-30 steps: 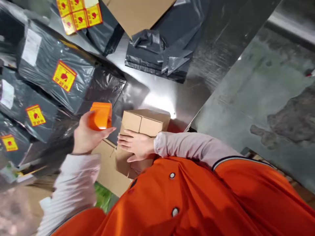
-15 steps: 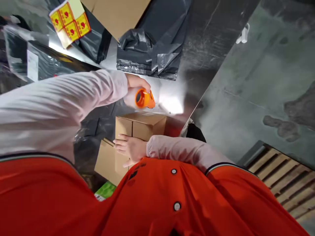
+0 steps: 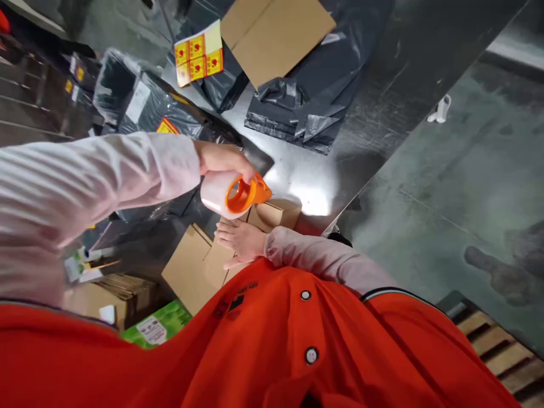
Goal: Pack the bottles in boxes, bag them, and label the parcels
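Note:
My left hand point(image 3: 223, 158) is closed round an orange tape dispenser point(image 3: 242, 194) with a roll of clear tape on it, held just above a small brown cardboard box point(image 3: 276, 212) on the steel table point(image 3: 361, 113). My right hand point(image 3: 240, 241) lies flat with fingers stretched on the near side of that box, pressing it down. The box rests against a flat piece of cardboard point(image 3: 191, 272). My orange vest and pale sleeves fill the lower part of the view.
Grey plastic mailer bags point(image 3: 297, 107) and packed parcels with yellow stickers point(image 3: 144, 107) cover the table's far side. A sheet of yellow labels point(image 3: 199, 54) and a flat carton point(image 3: 276, 37) lie further back. A green box point(image 3: 157, 326), concrete floor point(image 3: 446, 187) and a wooden pallet point(image 3: 497, 351) surround the table.
My left arm has swung the orange dispenser from the left over the box, then down closer to its top. My right hand has stayed on the box. The camera has tilted.

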Available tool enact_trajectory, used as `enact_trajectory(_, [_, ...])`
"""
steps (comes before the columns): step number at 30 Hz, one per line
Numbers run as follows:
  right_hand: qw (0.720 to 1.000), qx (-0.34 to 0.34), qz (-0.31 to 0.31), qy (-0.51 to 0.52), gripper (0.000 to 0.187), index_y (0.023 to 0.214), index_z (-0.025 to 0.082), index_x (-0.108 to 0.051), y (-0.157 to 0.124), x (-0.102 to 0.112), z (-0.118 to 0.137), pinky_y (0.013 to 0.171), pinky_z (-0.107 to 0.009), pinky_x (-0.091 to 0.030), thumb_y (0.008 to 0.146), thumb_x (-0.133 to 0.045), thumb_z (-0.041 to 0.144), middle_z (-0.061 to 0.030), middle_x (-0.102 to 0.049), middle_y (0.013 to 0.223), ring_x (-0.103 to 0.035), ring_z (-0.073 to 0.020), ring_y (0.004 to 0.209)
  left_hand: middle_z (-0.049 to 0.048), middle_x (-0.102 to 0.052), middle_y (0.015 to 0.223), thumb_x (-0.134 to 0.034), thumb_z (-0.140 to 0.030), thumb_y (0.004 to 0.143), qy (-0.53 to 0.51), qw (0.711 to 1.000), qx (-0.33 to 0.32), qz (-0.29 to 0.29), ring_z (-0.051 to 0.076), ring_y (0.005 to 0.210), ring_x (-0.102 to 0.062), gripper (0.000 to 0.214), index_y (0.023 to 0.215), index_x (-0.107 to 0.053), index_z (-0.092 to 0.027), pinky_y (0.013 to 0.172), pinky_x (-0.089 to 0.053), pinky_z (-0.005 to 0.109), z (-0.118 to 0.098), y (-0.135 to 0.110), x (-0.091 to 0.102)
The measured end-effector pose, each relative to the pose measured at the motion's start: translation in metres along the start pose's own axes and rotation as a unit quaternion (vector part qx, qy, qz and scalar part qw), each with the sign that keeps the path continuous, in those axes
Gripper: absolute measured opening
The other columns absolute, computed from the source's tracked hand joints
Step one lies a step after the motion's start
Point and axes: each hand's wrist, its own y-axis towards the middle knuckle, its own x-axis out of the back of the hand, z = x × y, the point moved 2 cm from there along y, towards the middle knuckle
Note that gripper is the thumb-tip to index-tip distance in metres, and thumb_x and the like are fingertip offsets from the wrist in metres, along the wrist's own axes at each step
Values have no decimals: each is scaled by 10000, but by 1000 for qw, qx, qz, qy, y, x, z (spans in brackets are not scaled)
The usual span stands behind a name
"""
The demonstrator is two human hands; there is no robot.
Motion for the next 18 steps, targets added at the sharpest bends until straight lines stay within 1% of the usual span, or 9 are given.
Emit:
enact_trajectory(2, [999,1,35,-12,786,1602,103,-509,6,-2,-2,1341,-478,-277,1069,-390,668,-135,-362,1733,-296,-301,1644,58,-780,760,-478,-276,845,-27,999,-14,-11,217,631,-730,393,983,-822,-146,652,-613,334,6,-28,9])
enact_trajectory(4, [999,2,47,-19,785,1604,131,-505,10,-7,-3,1322,-489,-303,1052,-419,682,-132,-373,1727,-323,-308,1631,26,-767,756,-548,-358,822,-23,1000,-17,3,230,675,-743,356,951,-834,-189,705,-628,353,12,-45,16])
enact_trajectory(6, [999,-14,32,-29,781,1571,138,-540,12,-14,0,1281,-510,-365,1037,-437,698,-152,-422,1699,-371,-339,1605,13,-758,752,-619,-419,766,-2,999,-10,45,243,716,-752,327,897,-850,-229,734,-633,357,16,-52,18])
enact_trajectory(8, [998,-33,13,-42,754,1531,126,-576,10,-22,12,1235,-510,-429,1037,-452,681,-187,-483,1653,-457,-361,1551,9,-762,768,-671,-434,700,8,997,-12,81,257,765,-759,328,897,-864,-256,754,-633,348,17,-57,13])
enact_trajectory(10, [998,-11,11,-67,693,1523,122,-584,6,-32,31,1242,-510,-434,1046,-478,614,-203,-490,1640,-477,-359,1540,1,-781,820,-686,-427,662,2,997,-18,73,271,836,-766,406,985,-871,-265,804,-631,339,20,-66,1])
enact_trajectory(13, [992,74,8,-102,687,1560,105,-550,2,-43,60,1323,-483,-342,1074,-435,577,-192,-413,1684,-365,-318,1614,-7,-809,972,-677,-417,646,-24,1000,-12,-6,284,938,-768,656,1264,-810,-241,903,-619,338,35,-96,-27])
enact_trajectory(14, [991,87,3,-106,709,1573,83,-530,1,-45,67,1334,-478,-325,1086,-401,583,-200,-393,1691,-341,-314,1625,2,-812,1037,-671,-416,645,-41,999,-7,-32,287,969,-767,734,1346,-768,-221,921,-616,338,42,-109,-39])
enact_trajectory(16, [992,81,-5,-94,697,1581,53,-513,-4,-48,75,1323,-459,-345,1111,-363,546,-223,-401,1682,-379,-319,1605,25,-804,1156,-665,-425,657,-78,995,-4,-65,288,1032,-763,833,1456,-691,-193,955,-608,341,54,-135,-62])
enact_trajectory(18, [991,113,7,-68,523,1544,106,-569,-15,-50,81,1293,-407,-395,1129,-388,366,-183,-472,1655,-458,-277,1564,36,-800,1191,-667,-421,679,-92,993,3,-70,290,1055,-763,861,1511,-644,-198,974,-600,355,62,-156,-81])
